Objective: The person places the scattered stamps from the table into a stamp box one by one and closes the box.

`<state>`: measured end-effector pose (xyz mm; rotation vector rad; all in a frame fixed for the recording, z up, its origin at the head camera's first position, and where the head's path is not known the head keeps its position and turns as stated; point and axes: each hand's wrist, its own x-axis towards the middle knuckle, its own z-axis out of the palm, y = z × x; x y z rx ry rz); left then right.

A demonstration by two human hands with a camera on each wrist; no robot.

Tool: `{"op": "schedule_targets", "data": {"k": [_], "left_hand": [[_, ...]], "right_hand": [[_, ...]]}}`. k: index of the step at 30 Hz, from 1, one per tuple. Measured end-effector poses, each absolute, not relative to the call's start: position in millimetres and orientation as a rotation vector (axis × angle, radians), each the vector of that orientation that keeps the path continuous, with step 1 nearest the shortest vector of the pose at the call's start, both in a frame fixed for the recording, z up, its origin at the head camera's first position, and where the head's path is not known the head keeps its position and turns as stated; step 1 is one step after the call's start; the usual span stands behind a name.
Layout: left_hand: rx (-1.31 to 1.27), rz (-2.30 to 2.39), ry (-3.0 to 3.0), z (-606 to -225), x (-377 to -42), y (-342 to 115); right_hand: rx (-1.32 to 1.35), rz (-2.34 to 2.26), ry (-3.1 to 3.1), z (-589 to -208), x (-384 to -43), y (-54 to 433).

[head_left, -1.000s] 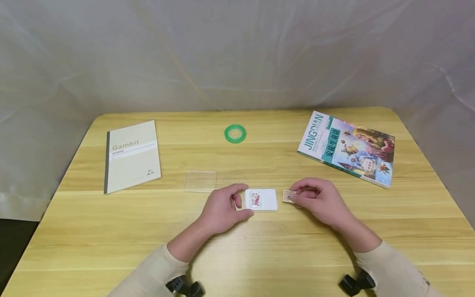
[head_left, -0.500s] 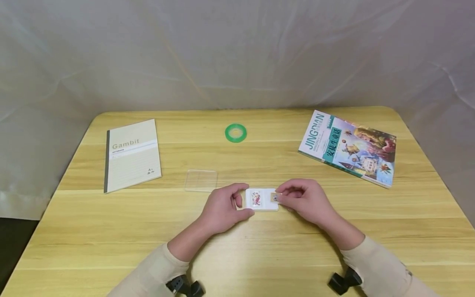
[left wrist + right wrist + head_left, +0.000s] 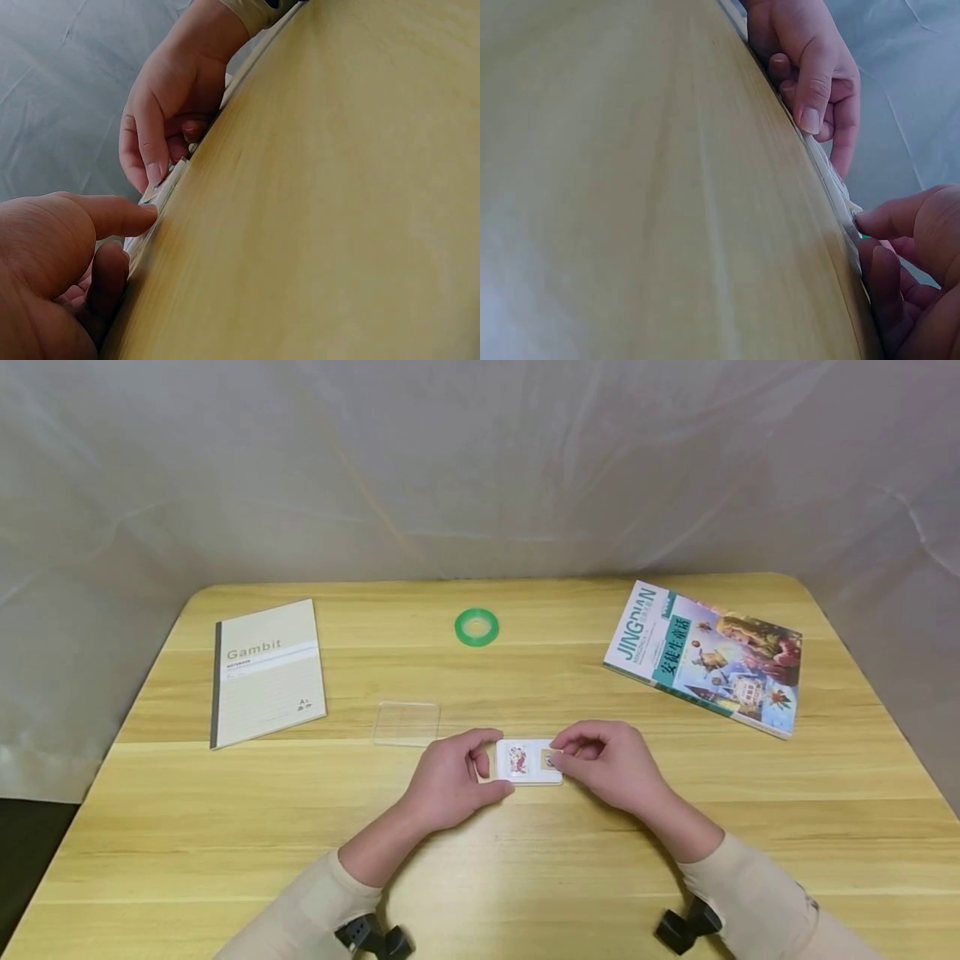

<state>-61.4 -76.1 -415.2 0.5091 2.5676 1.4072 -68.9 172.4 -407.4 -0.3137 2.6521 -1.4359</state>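
Observation:
In the head view a thin white rectangular case (image 3: 535,773) lies flat on the table. My left hand (image 3: 450,781) holds it at its left end, thumb on the near edge and forefinger at the far edge. A stamp-like piece with a red picture (image 3: 517,760) sits in the case's left part. Over the right part, my right hand (image 3: 611,770) pinches a small tan-bordered stamp (image 3: 547,760) between thumb and forefinger. Fingertips partly cover that stamp. The left wrist view shows my left thumb (image 3: 131,216) against the case edge; whether the small stamp touches the case I cannot tell.
A clear plastic lid (image 3: 407,725) lies left of the case, close to the left hand. Farther back are a Gambit notebook (image 3: 270,672) on the left, a green tape roll (image 3: 476,642) in the middle and a picture magazine (image 3: 705,660) on the right. A grey curtain (image 3: 480,468) hangs behind.
My right hand has moved left, bringing the small stamp from beside the case to over its right part. The left hand keeps its hold on the case in the same place.

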Motion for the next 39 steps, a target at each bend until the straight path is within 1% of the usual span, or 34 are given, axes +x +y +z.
{"op": "schedule_targets", "data": {"k": [11, 21, 30, 39], "left_hand": [[0.498, 1.408, 2.568, -415.7, -61.7, -76.0], [0.508, 1.400, 2.569, -415.0, -61.6, -76.4], [0.513, 1.408, 2.567, -414.0, -60.9, -76.3], [0.507, 1.409, 2.564, -415.3, -60.8, -76.2]], "right_hand": [[-0.331, -1.372, 2.748, -408.4, -69.6, 171.1], [-0.414, -1.244, 2.803, -406.8, -68.6, 169.9], [-0.475, -1.245, 2.841, -408.5, -69.0, 170.2], [-0.448, -1.303, 2.806, -409.5, -68.7, 171.5]]}}
